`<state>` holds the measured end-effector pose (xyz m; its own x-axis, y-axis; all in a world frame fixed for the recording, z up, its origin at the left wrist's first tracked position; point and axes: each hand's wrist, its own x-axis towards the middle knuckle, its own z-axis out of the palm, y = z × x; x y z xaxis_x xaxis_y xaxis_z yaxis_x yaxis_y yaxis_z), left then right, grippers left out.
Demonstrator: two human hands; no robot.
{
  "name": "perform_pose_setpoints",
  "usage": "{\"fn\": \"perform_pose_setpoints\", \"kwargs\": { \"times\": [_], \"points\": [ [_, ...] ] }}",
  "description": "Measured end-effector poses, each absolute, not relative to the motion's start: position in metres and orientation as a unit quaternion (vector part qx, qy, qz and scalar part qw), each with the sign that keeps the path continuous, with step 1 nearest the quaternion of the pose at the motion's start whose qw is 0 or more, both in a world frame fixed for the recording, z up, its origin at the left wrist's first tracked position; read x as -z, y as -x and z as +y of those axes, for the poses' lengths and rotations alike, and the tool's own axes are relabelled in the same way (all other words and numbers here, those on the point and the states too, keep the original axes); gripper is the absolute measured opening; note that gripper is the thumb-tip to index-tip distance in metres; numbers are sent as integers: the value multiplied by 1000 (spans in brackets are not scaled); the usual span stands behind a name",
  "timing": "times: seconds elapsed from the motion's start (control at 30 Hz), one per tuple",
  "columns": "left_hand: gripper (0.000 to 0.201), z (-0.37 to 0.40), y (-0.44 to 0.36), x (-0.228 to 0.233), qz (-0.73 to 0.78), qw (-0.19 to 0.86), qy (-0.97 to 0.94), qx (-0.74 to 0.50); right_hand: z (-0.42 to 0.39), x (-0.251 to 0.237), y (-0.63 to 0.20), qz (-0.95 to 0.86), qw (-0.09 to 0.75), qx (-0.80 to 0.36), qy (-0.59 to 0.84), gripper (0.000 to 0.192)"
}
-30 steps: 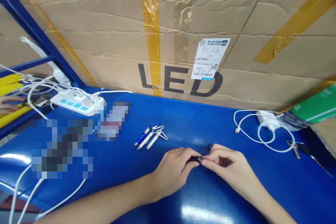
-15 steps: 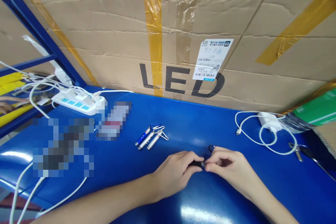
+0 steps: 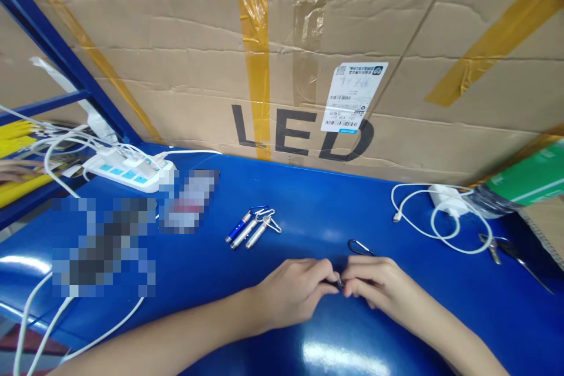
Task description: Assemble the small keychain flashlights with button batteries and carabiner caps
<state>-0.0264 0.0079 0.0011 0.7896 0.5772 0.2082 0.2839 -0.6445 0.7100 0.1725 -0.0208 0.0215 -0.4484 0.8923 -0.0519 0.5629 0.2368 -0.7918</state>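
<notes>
My left hand (image 3: 302,291) is closed, thumb and index finger pinching a small black keychain flashlight (image 3: 335,285). Only a short stretch of its dark barrel shows between my hands. My right hand (image 3: 383,282) has its fingertips pinched at the flashlight's other end; what exactly they grip is mostly covered. Just beyond the right fingers a black carabiner clip (image 3: 360,247) sticks out, its link to the flashlight hidden. On the blue table (image 3: 304,211), left of the hands, lie a blue keychain flashlight (image 3: 238,230) and two silver keychain flashlights (image 3: 245,234), side by side with clips attached.
A large cardboard box (image 3: 194,76) marked LED stands along the back. White power strip (image 3: 127,170), cables, and two blurred objects occupy the left side. On the right are a charger (image 3: 448,200) with coiled cable and scissors (image 3: 515,255). Another person's hand (image 3: 15,170) shows at far left.
My right fingers have shifted slightly on the flashlight's end, and more of the black carabiner now shows beyond them. Less of the barrel is visible. The view has shifted slightly.
</notes>
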Motion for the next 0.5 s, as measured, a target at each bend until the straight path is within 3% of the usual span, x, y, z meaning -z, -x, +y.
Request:
{"fn": "perform_pose_setpoints", "kwargs": {
  "times": [0.23, 0.5],
  "points": [
    [9, 7, 26, -2, 274, 390, -849, -229, -24, -19, -167, -767, 225, -370, 473, 44],
    [11, 5, 27, -5, 260, 406, -827, -288, -25, -16, -161, -737, 269, -398, 477, 46]
  ]
}}
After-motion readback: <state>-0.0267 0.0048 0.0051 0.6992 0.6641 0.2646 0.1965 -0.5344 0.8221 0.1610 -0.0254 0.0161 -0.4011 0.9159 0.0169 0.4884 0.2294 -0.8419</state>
